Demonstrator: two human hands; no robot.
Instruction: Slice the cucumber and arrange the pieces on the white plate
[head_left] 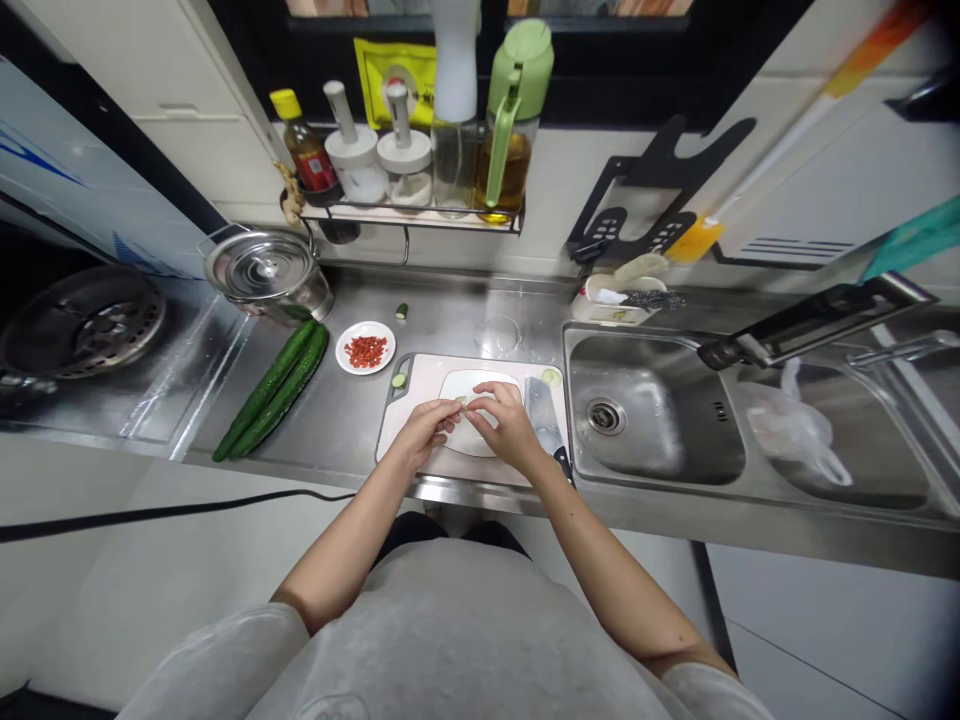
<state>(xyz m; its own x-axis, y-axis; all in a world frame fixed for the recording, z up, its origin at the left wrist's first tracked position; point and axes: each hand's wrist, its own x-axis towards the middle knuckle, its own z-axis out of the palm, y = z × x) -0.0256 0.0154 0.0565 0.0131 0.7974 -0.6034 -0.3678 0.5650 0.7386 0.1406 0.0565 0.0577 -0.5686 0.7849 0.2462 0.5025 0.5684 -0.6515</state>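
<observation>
Over a white plate [480, 379], my left hand [429, 428] pinches a small pale-green piece [461, 400], which looks like a thin cucumber slice. The thumb and fingertips of my right hand [504, 422] close on the same piece from the other side. Beneath the plate lies a pale cutting board [401, 425] with a grey edge. A cleaver [541, 405] rests on the board to the right of my right hand, its black handle toward me. Cucumber slices [551, 377] lie beyond the blade, and a cucumber piece [399, 381] sits at the board's left end.
Two whole cucumbers [276, 392] and a small plate of chopped red pepper [366, 348] are on the left. Behind them stands a lidded steel pot [266, 268]. A sink [652, 410] borders the board's right side. Bottles crowd a wall rack [420, 215] at the back.
</observation>
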